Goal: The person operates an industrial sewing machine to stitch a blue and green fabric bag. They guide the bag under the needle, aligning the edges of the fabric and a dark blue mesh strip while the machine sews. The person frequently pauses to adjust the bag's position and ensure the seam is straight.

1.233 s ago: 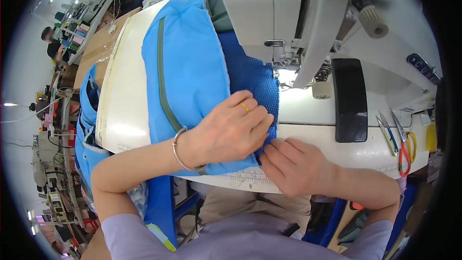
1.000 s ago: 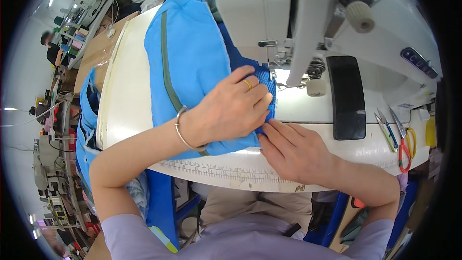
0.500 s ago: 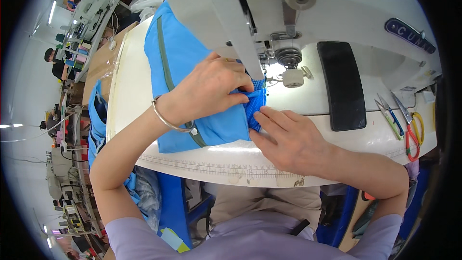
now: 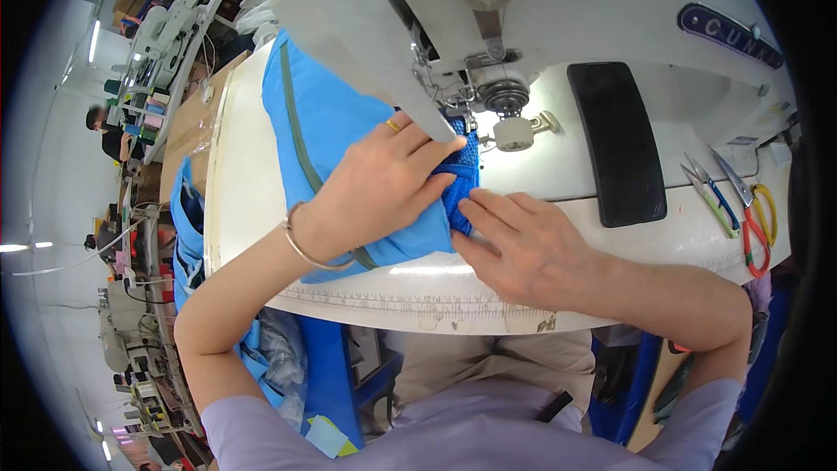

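A light blue fabric piece (image 4: 327, 100) with a dark green stripe lies on the sewing machine's bed. Along its right edge runs a darker blue mesh strip (image 4: 468, 157), whose far end reaches beneath the needle area of the white sewing machine (image 4: 593, 0). My left hand (image 4: 379, 183), wearing a ring and a bangle, rests on the fabric and grips it by the mesh, its index fingertip close to the needle area. Nearer to me, my right hand (image 4: 532, 253) pinches the mesh edge between thumb and fingers. The machine's head partly covers the left fingertips.
A black phone (image 4: 617, 144) lies right of the needle area. Farther right are green-and-blue-handled snips (image 4: 713, 196) and scissors with red and yellow handles (image 4: 751, 218). A printed ruler (image 4: 418, 305) follows the table's front edge. More blue fabric (image 4: 185, 227) hangs at the left.
My left index finger has straightened toward the needle area, and more of the mesh shows between my hands. The light blue fold over it has flattened. My right hand keeps its pinch.
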`<state>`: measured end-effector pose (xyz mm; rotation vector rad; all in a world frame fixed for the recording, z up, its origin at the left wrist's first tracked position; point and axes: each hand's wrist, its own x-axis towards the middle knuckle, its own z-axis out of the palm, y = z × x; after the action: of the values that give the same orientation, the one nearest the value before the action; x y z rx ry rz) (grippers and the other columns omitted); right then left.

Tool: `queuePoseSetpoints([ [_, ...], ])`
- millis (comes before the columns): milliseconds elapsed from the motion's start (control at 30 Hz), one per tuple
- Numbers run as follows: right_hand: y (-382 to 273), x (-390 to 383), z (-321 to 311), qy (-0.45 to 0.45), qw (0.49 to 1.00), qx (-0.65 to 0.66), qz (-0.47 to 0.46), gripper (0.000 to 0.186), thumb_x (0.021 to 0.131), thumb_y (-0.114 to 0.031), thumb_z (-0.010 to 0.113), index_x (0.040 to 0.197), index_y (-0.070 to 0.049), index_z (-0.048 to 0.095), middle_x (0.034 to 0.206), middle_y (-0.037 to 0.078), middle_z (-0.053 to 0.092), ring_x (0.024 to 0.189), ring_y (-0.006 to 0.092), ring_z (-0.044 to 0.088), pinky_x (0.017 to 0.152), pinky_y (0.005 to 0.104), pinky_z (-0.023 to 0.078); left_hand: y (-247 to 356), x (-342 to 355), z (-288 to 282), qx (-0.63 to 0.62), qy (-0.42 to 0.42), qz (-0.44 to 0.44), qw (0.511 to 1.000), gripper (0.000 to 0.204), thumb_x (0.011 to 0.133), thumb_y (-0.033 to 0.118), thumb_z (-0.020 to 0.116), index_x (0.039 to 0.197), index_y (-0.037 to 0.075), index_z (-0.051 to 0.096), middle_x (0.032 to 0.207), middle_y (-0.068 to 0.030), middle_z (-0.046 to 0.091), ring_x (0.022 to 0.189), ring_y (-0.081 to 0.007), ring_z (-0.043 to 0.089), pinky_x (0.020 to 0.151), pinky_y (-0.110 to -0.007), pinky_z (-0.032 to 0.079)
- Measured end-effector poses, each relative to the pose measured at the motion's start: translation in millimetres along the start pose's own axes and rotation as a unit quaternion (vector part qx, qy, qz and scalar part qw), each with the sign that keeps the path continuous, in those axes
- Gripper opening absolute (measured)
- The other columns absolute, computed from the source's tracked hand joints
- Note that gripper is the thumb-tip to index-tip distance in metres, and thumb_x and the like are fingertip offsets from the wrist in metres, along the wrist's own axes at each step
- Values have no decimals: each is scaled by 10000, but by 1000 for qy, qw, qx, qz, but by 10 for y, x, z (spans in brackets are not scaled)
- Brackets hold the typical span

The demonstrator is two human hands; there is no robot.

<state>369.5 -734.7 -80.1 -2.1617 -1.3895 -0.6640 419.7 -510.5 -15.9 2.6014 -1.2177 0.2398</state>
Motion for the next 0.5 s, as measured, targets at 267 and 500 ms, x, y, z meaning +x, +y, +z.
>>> queuePoseSetpoints([
  [267,7,-6,8,-4,1000,10,4,270,780,-151,675,976,33,692,1052,206,652,1064,301,623,824,340,503,-225,69,-31,71,-33,88,993,264,807,163,814,1062,115,763,1005,-54,701,903,-269,663,749,-393,551],
  [500,-2,-13,24,0,1000,1,-2,261,794,-156,677,976,32,693,1063,225,667,1078,312,633,854,349,509,-163,-86,273,115,107,88,984,288,734,90,817,1016,113,760,932,-19,699,856,-249,659,618,-330,543],
])
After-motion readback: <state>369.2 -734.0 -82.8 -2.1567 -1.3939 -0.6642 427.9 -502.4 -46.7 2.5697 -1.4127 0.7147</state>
